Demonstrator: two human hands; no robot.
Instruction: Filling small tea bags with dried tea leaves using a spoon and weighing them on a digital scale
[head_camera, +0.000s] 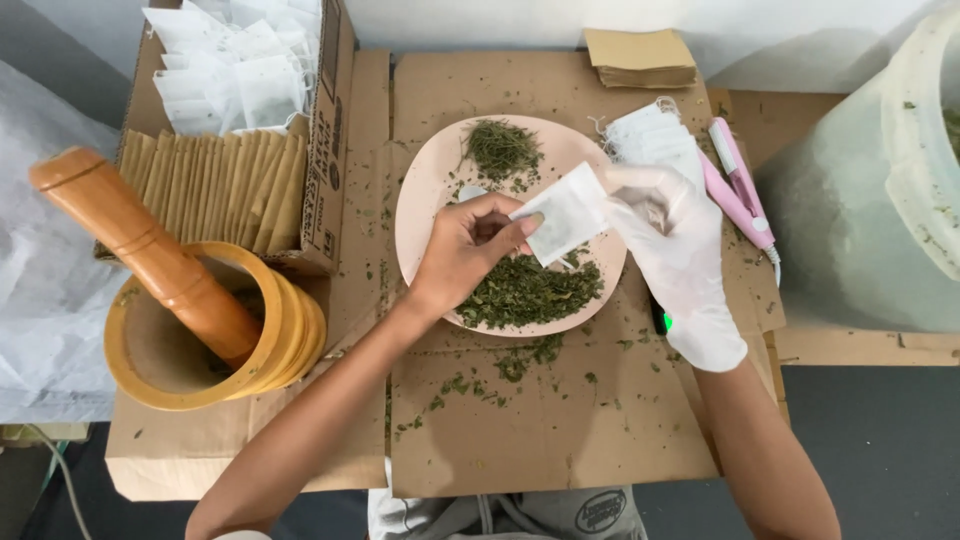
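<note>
A pale pink plate (420, 215) lies on flattened cardboard, with dried green herb flakes (530, 292) on its near side and a smaller heap (500, 148) at its far side. Over the plate, both hands hold a small white filter bag (565, 212). My left hand (465, 250) is bare and pinches the bag's left corner. My right hand (680, 260) wears a white glove and holds the bag's right edge. A spoon handle seems to lie partly hidden under my left hand.
A wooden mortar (290, 335) with its pestle (140, 240) stands at the left. Behind it, a cardboard box (335, 150) holds brown envelopes and white bags. A stack of white bags (650, 135), a pink sealer tool (740, 195), brown paper packets (640, 58) and a large translucent container (880, 200) sit at the right.
</note>
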